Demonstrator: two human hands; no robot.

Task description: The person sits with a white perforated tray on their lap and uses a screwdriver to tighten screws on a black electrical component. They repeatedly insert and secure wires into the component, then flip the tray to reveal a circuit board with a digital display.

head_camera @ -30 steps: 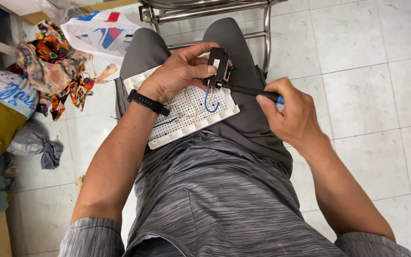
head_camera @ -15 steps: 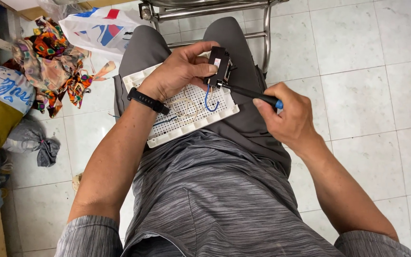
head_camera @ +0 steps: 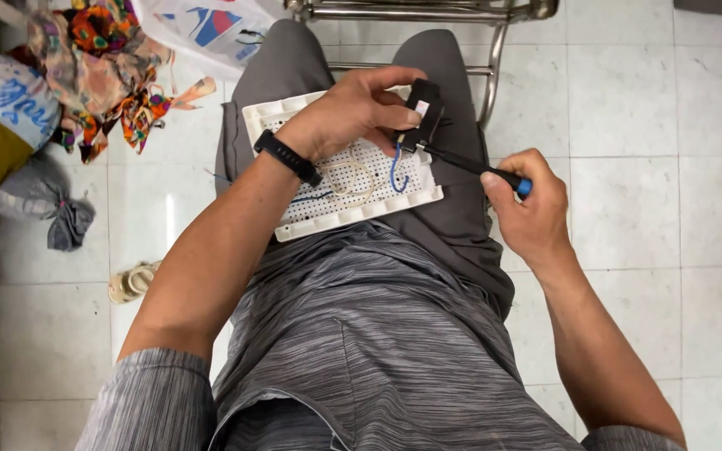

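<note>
On lap, screwdriver (head_camera: 470, 164) tip meets left-hand-held black module (head_camera: 424, 112).

white printed plastic bag (head_camera: 211, 29) top left.

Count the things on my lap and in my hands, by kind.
White perforated board: 1
Small black component, held by the left hand: 1
Screwdriver, held by the right hand: 1
Blue wire loop: 1
Total: 4
</note>
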